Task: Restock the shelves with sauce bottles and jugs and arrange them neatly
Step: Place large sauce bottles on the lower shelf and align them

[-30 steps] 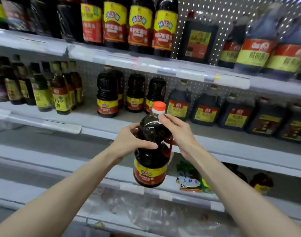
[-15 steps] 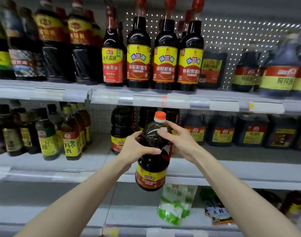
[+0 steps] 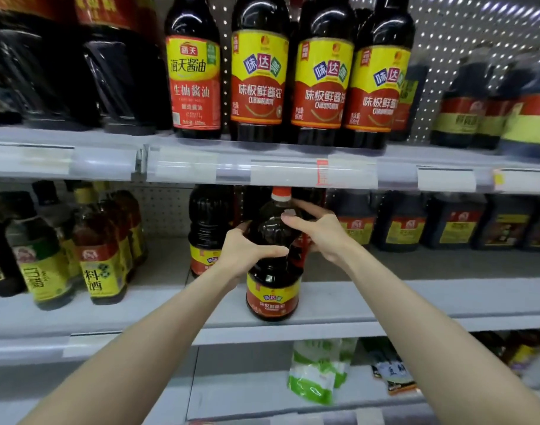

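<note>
Store shelving, white, pegboard back. Middle shelf (image 3: pixel 415 299) is the target: a matching jug (image 3: pixel 209 228) stands further back on the left, with square jugs (image 3: pixel 400 225) to the right and small bottles (image 3: pixel 100 256) well off to the left.

The soy sauce jug (image 3: pixel 273 289) is at the front lip of the middle shelf, upright. Can't tell whether its base is down or just above the surface. The orange cap (image 3: pixel 281 193) sits right under the upper shelf rail (image 3: pixel 201 167), so clearance is tight.

Left hand (image 3: pixel 247 253) is wrapped round the jug's shoulder, thumb across the front. Right hand (image 3: pixel 320 231) is clasped on the upper part near the neck, with fingers reaching behind it. Both hands are gripping the jug.

Step, as I read it: seat the jug and slide it in.
- Keep it low and level. Don't lift, or the cap hits the rail.
- Get the base fully onto the shelf before letting go, with no overhang at the lip.
- Push straight back into the gap beside the matching jug. Watch the handle side for snags on neighbours.
- Stop it beside that jug, or in line in front.
- Label already faces out, so keep it that way.
- Release the right hand first and let the left steady the body.
</note>
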